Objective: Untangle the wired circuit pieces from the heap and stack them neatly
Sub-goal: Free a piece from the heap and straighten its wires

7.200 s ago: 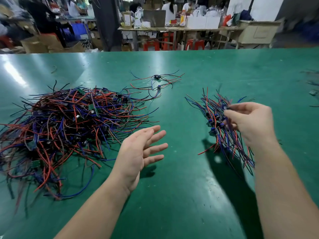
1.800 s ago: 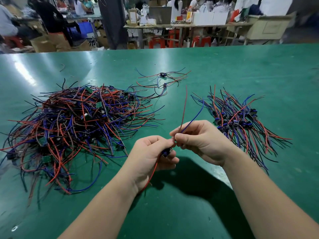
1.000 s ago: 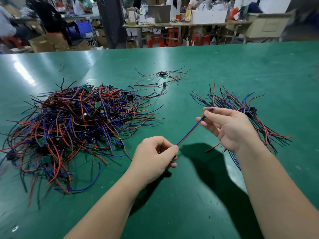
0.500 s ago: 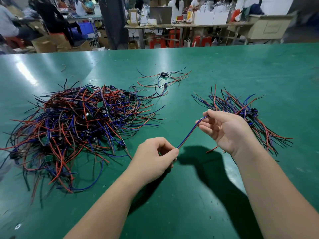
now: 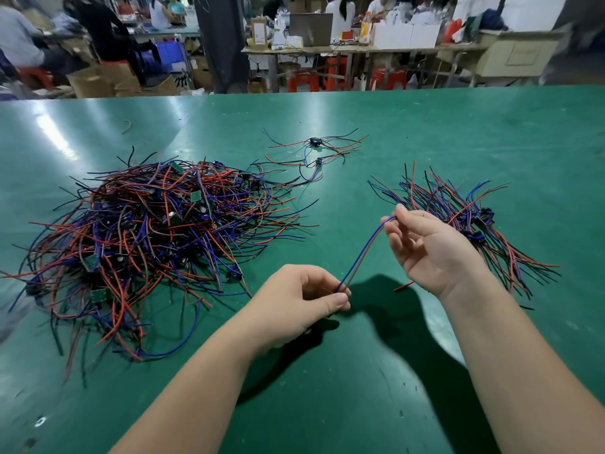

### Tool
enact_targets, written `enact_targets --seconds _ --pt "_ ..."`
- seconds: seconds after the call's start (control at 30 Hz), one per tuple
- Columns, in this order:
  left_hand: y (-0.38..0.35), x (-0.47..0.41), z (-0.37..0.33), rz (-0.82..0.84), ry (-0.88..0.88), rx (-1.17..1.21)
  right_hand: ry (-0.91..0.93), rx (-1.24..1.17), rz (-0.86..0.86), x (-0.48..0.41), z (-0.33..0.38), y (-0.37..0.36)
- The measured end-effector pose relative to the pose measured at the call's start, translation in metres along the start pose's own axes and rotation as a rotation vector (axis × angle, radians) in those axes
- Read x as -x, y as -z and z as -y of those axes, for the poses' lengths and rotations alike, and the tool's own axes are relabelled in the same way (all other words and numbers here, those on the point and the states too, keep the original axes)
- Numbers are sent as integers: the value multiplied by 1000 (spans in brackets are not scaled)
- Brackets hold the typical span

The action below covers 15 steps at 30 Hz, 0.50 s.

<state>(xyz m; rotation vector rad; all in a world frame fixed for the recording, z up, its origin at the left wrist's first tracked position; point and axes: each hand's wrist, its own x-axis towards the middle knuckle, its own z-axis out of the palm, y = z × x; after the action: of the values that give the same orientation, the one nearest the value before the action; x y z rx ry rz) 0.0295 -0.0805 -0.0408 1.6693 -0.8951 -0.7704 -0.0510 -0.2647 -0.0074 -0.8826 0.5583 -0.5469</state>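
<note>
Wired circuit piece: its blue-and-red lead pair (image 5: 363, 250) hangs slack above the green table (image 5: 327, 404), between the tangled heap (image 5: 147, 231) and the sorted stack (image 5: 465, 217). Left hand (image 5: 304, 299) pinches the near end, board hidden. Right hand (image 5: 429, 247) pinches the tips, thumb to forefinger. Judged light, limp and snag-prone, so best gripped at the board end.

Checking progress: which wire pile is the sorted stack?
The right-hand pile: its wires lie roughly parallel, unlike the tangled left heap and small far cluster.
</note>
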Motion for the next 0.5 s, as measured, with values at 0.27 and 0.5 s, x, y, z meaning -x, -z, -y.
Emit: enact_targets --seconds 0.27,0.5 --pt "11 -2 -16 -162 103 857 -48 501 239 3 -24 -5" --pt "13 -5 -17 -423 79 934 147 429 483 19 -59 -33"
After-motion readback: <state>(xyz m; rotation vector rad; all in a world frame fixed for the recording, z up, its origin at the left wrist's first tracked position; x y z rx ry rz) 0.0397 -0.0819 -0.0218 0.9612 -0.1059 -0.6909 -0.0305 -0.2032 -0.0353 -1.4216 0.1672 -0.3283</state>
